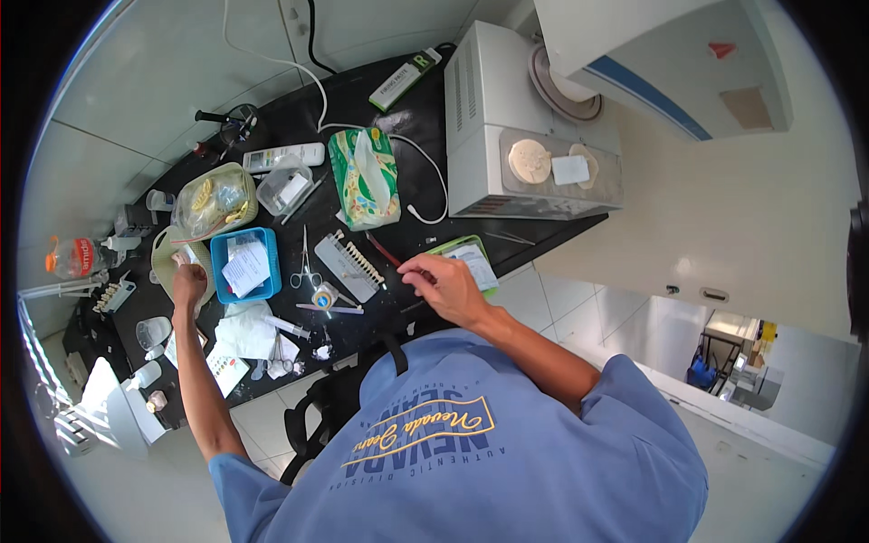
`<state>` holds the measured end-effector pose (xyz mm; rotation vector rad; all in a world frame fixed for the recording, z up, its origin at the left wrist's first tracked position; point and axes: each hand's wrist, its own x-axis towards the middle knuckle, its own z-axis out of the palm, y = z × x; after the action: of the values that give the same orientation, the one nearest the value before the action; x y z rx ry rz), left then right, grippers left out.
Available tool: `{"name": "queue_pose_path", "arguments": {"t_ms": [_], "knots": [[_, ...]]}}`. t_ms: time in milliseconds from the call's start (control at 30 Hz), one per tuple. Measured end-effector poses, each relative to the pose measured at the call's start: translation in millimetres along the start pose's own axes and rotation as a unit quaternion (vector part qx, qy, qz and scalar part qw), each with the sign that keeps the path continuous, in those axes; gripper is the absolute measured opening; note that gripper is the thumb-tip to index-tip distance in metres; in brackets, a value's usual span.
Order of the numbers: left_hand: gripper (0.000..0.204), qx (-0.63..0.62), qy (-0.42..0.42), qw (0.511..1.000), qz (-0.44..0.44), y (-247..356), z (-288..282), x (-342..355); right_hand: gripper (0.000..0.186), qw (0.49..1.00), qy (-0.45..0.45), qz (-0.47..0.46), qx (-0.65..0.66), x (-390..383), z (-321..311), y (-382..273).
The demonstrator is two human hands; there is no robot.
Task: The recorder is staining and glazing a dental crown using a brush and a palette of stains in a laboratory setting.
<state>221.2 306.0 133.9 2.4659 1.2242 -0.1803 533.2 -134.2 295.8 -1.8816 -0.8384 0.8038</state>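
My left hand [188, 285] is at the near rim of a pale green basket [167, 288], its fingers curled. Whatever they hold, if anything, is hidden. Beside it sits a blue basket [274, 262] holding white packets. My right hand [445, 288] is over the front part of the black bench, its fingers bent around the end of a thin dark-red stick [384, 251]. A green-rimmed tray [490, 290] lies just beyond that hand. To the left of the stick is a grey shade guide with a row of tooth tabs [358, 264].
Scissor-like forceps [306, 261], a small round jar [324, 295] and white tissue [243, 333] lie between my arms. Farther back are a tissue pack [365, 178], a bag-filled container [214, 201] and a remote control [283, 157]. A white machine [507, 118] stands at the right.
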Motion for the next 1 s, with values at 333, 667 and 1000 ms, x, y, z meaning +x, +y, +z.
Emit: {"name": "queue_pose_path", "arguments": {"t_ms": [333,667,1000], "knots": [[0.031,0.021,0.126,0.985,-0.113,103,-90,-72,0.022,0.895,0.18,0.008,-0.407,-46,-121,192],[0.016,-0.311,0.165,0.935,0.046,375,-44,-169,0.013,0.903,0.097,-0.09,-0.409,-43,-144,233],[0.023,-0.284,0.227,0.891,0.274,568,-3,-174,0.018,0.964,0.264,-0.008,-0.017,-106,-181,170]]}}
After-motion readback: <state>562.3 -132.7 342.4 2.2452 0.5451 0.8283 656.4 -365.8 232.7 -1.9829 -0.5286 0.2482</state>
